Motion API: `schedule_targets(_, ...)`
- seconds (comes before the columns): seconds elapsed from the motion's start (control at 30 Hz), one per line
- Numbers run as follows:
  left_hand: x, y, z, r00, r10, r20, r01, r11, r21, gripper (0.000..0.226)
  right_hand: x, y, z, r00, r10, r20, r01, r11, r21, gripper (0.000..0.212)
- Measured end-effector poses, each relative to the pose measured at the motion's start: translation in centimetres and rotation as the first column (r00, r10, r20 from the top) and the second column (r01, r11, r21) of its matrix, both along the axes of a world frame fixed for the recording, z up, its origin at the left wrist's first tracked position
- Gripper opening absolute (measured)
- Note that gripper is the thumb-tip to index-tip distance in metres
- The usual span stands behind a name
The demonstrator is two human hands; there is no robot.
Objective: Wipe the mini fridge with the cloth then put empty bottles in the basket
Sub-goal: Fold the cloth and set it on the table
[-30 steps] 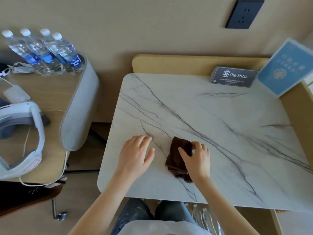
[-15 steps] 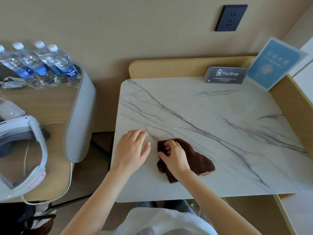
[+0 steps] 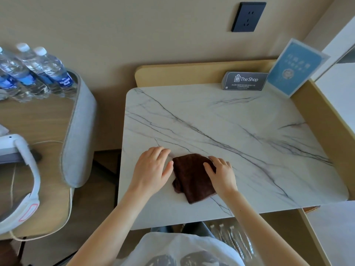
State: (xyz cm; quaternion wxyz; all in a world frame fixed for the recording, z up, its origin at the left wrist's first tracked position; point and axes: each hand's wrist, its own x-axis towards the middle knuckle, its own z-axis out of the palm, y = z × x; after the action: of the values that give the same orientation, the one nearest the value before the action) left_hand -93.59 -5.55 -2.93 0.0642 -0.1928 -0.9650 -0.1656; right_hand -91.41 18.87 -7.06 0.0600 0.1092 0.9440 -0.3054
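Head view, right hand [image 3: 221, 172] on cloth [image 3: 192, 177], near marble top's [image 3: 230, 121] front edge

The cloth [image 3: 192, 177] is dark brown and plush, folded into a rough rectangle a little askew. It lies flat on the white, grey-veined table [image 3: 249, 121], at about 6 o'clock of its top and near the front edge. The right hand [image 3: 222, 173] rests on the cloth's 3 o'clock edge, thumb on the fabric. The left hand [image 3: 151, 167] lies flat just beside its 9 o'clock edge. Clear, white-capped bottles [image 3: 230, 239] lie below the table's front edge at 6 o'clock, partly hidden.
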Motion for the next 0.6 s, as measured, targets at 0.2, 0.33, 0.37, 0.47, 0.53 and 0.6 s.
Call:
schedule_targets(0.2,0.2,-0.3,0.1,1.000,0.020,0.008,-0.020,1.000,-0.011,0.044,-1.0,-0.2,0.3,0.993,-0.044,0.106,0.060,0.987,-0.150,0.043)
schedule_targets(0.33,0.3,-0.4,0.1,1.000,0.027,0.006,-0.027,0.999,-0.017,0.044,-1.0,-0.3,0.2,0.995,-0.034,0.095,0.049,0.986,-0.161,0.044)
schedule_targets(0.37,0.3,-0.4,0.0,1.000,0.029,0.007,-0.029,0.999,-0.018,0.044,-0.9,-0.4,0.1,0.996,-0.029,0.082,0.042,0.987,-0.155,0.044)
schedule_targets(0.47,0.3,-0.4,-0.1,0.999,0.032,0.013,-0.032,0.999,-0.017,0.044,-0.4,-0.9,-0.1,0.998,-0.055,0.026,0.059,0.984,-0.169,0.039)
schedule_targets(0.53,0.3,-0.5,-0.1,0.999,0.036,0.015,-0.035,0.999,-0.020,0.044,-0.2,-1.5,-0.3,0.994,-0.107,-0.026,0.099,0.969,-0.227,0.034)
schedule_targets(0.6,0.3,-0.6,0.1,0.999,0.040,0.011,-0.040,0.999,-0.025,0.044,-0.4,-2.3,-0.3,0.985,-0.152,-0.087,0.122,0.952,-0.281,0.031)
